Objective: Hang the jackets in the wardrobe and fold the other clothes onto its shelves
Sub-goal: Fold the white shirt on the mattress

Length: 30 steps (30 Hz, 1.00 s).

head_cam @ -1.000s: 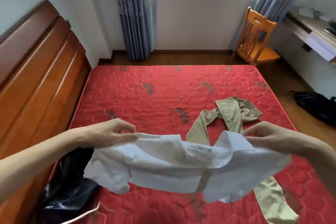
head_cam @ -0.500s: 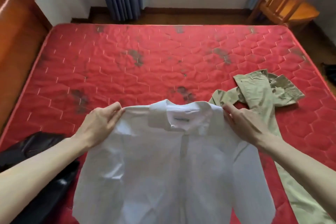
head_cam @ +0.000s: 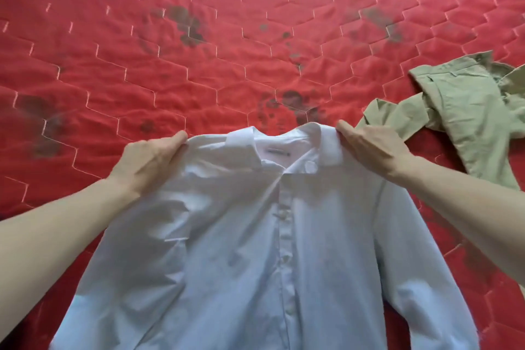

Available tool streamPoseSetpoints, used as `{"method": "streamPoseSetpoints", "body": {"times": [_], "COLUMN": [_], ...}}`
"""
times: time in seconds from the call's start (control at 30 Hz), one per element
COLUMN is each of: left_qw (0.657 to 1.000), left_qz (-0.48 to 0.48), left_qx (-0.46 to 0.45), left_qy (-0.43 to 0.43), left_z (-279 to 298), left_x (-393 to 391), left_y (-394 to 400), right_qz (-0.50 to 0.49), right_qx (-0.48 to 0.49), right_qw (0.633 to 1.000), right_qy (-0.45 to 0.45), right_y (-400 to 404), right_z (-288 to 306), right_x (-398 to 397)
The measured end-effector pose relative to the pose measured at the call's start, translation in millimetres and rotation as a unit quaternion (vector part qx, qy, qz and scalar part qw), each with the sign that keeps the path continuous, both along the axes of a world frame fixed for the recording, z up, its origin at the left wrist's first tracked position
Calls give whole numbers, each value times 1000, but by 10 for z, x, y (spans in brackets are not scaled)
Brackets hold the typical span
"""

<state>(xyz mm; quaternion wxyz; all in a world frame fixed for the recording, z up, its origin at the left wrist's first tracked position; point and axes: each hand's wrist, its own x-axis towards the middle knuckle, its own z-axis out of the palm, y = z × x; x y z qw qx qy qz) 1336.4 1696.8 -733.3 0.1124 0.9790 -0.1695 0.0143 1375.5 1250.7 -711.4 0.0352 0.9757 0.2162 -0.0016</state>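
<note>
- Your left hand [head_cam: 147, 162] pinches the white shirt [head_cam: 255, 250] at its left shoulder, just beside the collar [head_cam: 287, 145].
- The fingers of that hand are curled, and the cloth is tucked in under them. The fingertips [head_cam: 179, 138] point up the bed.
- Your right hand [head_cam: 372, 150] pinches the shirt at the other shoulder, right at the end of the collar.
- Those fingers are curled round the cloth too. You see the back of the hand, so the pinch itself is hidden under it.
- The collar sits between your two hands, with a small label [head_cam: 278, 151] showing inside the neck.
- The shirt is front side up. Its line of buttons [head_cam: 284, 236] runs from the collar down toward you.
- The rest of the shirt spreads out below your hands, over the red mattress [head_cam: 199, 65]. You cannot tell if the top edge lies flat on the bed or is lifted a little.
- One sleeve [head_cam: 420, 278] runs down under your right arm. The other side bunches up a bit under your left arm.
- The mattress has stitched six-sided shapes and some dark stains.
- A pair of tan trousers [head_cam: 466, 111] lies crumpled on the mattress to the right. One end lies just behind your right hand.
</note>
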Motion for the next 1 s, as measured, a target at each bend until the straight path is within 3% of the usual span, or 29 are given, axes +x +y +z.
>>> {"method": "streamPoseSetpoints", "body": {"times": [0.13,0.3,0.4,0.47,0.53,0.67,1.0], "left_qw": [990,965,989,999,995,980,981], "left_qz": [136,243,130,2,-51,-17,10], "left_qx": [42,81,36,28,53,89,82], "left_qy": [-13,-58,-63,-17,70,179,176], "left_z": [-27,-176,-283,-363,-457,-731,-825], "left_x": [411,611,580,566,574,550,848], "left_y": [-145,-382,-569,-731,-896,-1113,-1134], "right_qz": [-54,-233,-230,-121,-63,-149,-136], "right_qx": [11,84,197,180,130,88,102], "right_qw": [998,969,952,975,989,973,965], "right_qy": [-12,4,-46,-40,5,151,201], "right_y": [261,630,729,752,793,918,931], "right_z": [-107,-348,-513,-635,-787,-1064,-1057], "right_x": [515,666,400,187,32,-35,544]}}
